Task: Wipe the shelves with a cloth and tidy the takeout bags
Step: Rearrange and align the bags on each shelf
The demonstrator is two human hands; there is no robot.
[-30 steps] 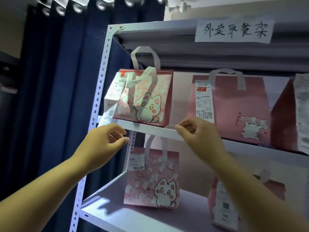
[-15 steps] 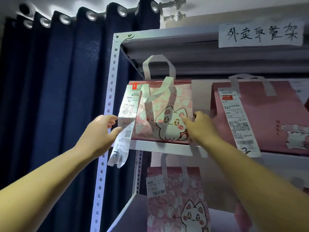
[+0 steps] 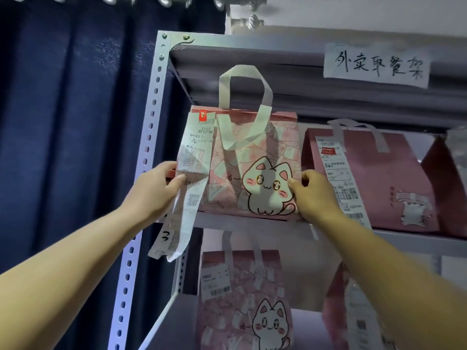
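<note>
Pink cat bag (image 3: 252, 170) sits on upper shelf (image 3: 252, 222), just right of the perforated post (image 3: 149, 137). Left hand (image 3: 154, 190) and right hand (image 3: 313, 192) clasp its sides. Likely light, crushable; grip low, avoid loose receipt (image 3: 189, 188).

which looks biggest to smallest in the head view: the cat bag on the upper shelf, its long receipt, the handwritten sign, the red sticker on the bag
1. cat bag
2. long receipt and handwritten sign: look about alike in area, so not ranked
3. red sticker, clearly smallest
</note>
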